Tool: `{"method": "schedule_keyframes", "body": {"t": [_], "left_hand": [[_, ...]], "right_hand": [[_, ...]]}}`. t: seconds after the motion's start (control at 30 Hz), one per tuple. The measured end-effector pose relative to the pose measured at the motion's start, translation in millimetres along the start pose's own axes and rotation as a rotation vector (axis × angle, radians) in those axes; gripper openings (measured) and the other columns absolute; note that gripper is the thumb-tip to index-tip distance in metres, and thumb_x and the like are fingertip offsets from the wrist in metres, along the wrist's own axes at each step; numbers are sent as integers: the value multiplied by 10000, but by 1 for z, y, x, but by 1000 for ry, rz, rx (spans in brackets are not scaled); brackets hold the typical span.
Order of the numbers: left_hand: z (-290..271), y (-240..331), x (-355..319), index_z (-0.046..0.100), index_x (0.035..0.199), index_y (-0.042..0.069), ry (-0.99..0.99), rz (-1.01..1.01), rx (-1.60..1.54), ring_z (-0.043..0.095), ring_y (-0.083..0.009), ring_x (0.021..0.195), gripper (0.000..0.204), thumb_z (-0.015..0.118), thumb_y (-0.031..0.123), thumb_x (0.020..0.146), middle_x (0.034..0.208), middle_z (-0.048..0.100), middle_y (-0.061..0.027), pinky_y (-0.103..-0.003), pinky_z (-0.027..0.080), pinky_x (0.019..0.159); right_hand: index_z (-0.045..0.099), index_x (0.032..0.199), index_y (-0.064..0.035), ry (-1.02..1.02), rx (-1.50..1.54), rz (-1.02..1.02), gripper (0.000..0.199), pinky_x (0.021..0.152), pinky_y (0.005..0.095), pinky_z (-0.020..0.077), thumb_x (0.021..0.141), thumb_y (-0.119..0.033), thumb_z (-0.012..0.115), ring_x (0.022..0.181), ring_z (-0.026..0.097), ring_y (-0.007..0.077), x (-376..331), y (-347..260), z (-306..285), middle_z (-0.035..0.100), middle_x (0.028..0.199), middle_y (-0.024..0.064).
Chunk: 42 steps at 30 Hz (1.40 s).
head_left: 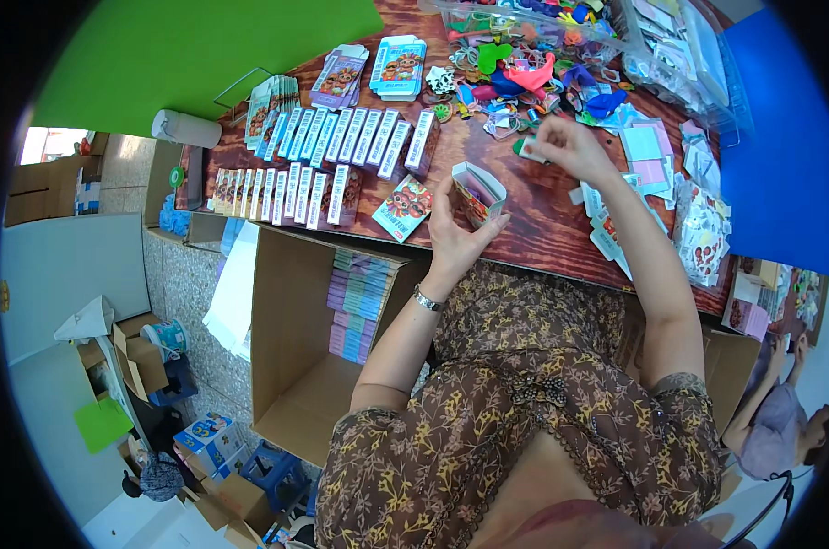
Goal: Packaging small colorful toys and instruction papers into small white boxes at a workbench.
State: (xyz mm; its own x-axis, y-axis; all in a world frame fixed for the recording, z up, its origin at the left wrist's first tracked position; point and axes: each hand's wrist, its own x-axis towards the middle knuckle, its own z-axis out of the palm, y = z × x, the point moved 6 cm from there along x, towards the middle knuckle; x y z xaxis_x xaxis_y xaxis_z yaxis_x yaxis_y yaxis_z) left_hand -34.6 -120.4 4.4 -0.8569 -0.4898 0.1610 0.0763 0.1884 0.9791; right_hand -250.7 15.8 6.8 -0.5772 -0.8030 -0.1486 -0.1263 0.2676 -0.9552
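Left hand mid-frame, wrist bent up, fingers grasping open box upright on tabletop. Right hand stretched up-right, fingers pinching a small piece.

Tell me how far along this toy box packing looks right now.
Well underway. Done: two rows of closed printed cardboard boxes stand on the wooden table, and more are stacked in the brown cardboard carton beside it. In hand: the left hand holds a small open box while the right hand picks at the pile of colourful small toys. Left: that pile and flat unfolded boxes.
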Motion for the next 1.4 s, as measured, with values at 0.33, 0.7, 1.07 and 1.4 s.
{"method": "schedule_keyframes", "body": {"t": [0.33,0.7,1.07,1.4], "left_hand": [[11,3,-2,395,1413,-18,-31,-45,40,634,-172,1023,882,911,187,727,1183,608,-103,-317,544,850],[51,20,9,452,1384,-4,68,245,526,537,-386,1172,860,895,186,672,1263,553,-188,-467,447,983],[64,28,9,455,1373,-22,84,375,538,545,-409,1166,821,851,97,663,1254,555,-216,-481,438,990],[62,21,10,426,1370,-44,99,233,493,537,-413,1156,865,900,146,671,1244,543,-237,-470,472,971]], "right_hand": [[564,971,-114,177,-141,180,180,685,209,505,989,-251,679,810,610,50,-35,8,-52,645,993,-18],[609,1033,-102,102,13,-148,108,653,251,512,977,-169,673,782,622,73,-59,-59,-3,649,901,-23],[664,1065,-148,206,-1063,-448,220,599,417,562,873,-233,728,781,700,282,-74,-93,45,671,897,86],[550,1412,-148,278,-716,-428,513,734,383,594,924,-202,702,875,720,292,-90,-111,11,697,997,133]]}}
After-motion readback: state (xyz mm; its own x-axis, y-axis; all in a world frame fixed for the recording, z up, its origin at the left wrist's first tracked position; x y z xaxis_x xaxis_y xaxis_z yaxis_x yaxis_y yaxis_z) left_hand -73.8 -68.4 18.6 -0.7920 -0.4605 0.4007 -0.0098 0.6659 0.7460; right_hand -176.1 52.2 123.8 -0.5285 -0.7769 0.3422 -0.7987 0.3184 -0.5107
